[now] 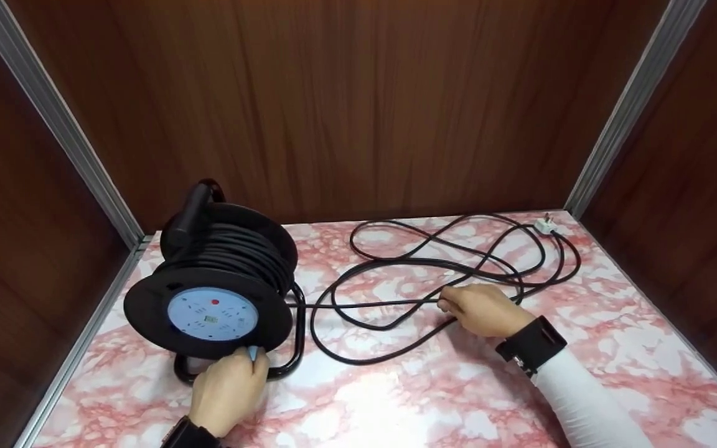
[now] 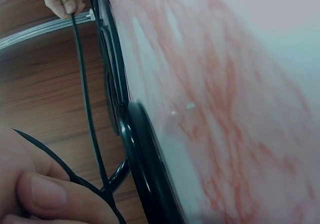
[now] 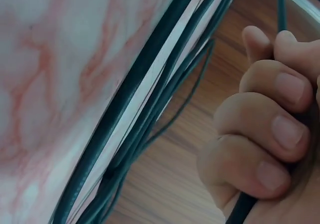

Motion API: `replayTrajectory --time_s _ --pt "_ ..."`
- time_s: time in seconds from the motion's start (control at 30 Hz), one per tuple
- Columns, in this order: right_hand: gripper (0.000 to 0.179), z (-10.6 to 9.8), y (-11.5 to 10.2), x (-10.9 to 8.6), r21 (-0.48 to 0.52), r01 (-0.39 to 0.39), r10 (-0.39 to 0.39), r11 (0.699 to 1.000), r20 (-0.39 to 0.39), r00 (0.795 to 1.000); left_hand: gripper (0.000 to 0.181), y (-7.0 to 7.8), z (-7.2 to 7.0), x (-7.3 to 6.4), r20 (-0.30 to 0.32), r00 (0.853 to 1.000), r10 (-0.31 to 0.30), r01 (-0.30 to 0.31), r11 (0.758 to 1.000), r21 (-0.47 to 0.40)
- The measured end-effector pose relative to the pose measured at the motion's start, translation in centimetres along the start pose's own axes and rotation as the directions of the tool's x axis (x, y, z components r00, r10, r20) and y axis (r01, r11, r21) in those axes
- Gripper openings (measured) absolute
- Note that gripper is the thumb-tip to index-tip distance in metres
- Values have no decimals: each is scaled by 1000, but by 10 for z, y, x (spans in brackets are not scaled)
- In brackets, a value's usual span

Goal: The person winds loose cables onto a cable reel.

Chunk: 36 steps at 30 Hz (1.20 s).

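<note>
A black cable reel (image 1: 147, 306) with a pale blue socket face (image 1: 212, 314) stands at the left of the table. My left hand (image 1: 228, 387) is at the near edge of its disc, gripping a small light-blue crank knob (image 1: 252, 353). To the right, my right hand (image 1: 483, 310) holds the black cable (image 1: 371, 305), which runs fairly straight from the reel to my fingers. In the right wrist view the fingers (image 3: 255, 119) curl round the cable. The rest of the cable lies in loose loops behind and beside that hand, ending in a white plug (image 1: 544, 225).
The reel's black tube stand (image 1: 299, 336) rests on the pink-and-white marbled table (image 1: 358, 410). Brown wood-look panels (image 1: 358, 112) with metal corner strips enclose the back and both sides. A black carry handle (image 1: 190, 211) rises above the reel.
</note>
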State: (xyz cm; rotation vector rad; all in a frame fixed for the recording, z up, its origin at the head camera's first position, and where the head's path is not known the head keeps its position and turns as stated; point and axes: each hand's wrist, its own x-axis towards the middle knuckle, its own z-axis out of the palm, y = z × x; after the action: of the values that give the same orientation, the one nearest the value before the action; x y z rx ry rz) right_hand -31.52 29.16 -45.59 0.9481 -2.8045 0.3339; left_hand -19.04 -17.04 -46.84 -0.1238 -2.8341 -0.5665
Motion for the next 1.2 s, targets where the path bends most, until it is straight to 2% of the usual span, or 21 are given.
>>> replayTrajectory --time_s 0.1,0.13,0.2,0.3,0.37,0.43,0.5,0.63,0.7,0.77,0.87,0.9,0.93,1.0,1.1,1.2 --pt "28 -3 3 -1 2 -24 24 1000 31 999 38 -3 -2 2 49 997 -64 66 997 -37" --pt "28 -5 5 -1 3 -35 35 999 34 999 41 -4 -3 3 66 992 -109 113 992 -60" --pt "28 -9 7 -2 -8 -54 54 999 18 998 42 -7 -4 4 87 988 -124 130 989 -64" --pt "29 -13 9 -1 -29 -27 25 999 -88 996 42 -9 -5 3 99 986 -133 140 988 -66" --pt "31 -15 10 0 -67 -5 -7 998 -181 983 43 -10 -5 2 97 987 -132 138 988 -67" --pt "34 -14 12 1 -89 -5 -17 996 -236 972 43 -11 -6 2 102 986 -135 142 988 -64" --pt "38 -11 15 0 -99 -25 2 995 -225 974 43 -13 -8 2 118 983 -138 146 987 -61" --pt "36 -7 21 -2 -74 -63 55 995 -106 993 44 -21 -11 2 149 977 -153 163 985 -57" --pt "34 -7 22 -2 -63 -54 47 997 -115 992 43 -25 -12 1 152 975 -161 171 984 -57" --pt "32 -9 21 -1 -68 -32 18 997 -200 980 43 -28 -13 0 151 974 -169 179 982 -56" --pt "32 -12 18 1 -107 10 -48 994 -356 933 45 -30 -14 0 156 971 -180 192 980 -59" --pt "31 -13 18 1 -122 20 -66 992 -383 921 46 -31 -14 0 159 970 -185 197 979 -61" --pt "31 -13 18 1 -125 22 -70 992 -390 918 46 -31 -14 0 158 971 -181 193 979 -64" --pt "33 -11 21 -1 -113 19 -57 993 -344 937 46 -33 -15 0 157 972 -177 189 980 -65" --pt "34 -8 25 -4 -64 -18 7 998 -179 984 46 -37 -18 0 158 971 -178 188 980 -56" --pt "31 -9 27 -5 13 -55 55 998 -33 998 47 -43 -22 -1 168 966 -198 209 977 -48"
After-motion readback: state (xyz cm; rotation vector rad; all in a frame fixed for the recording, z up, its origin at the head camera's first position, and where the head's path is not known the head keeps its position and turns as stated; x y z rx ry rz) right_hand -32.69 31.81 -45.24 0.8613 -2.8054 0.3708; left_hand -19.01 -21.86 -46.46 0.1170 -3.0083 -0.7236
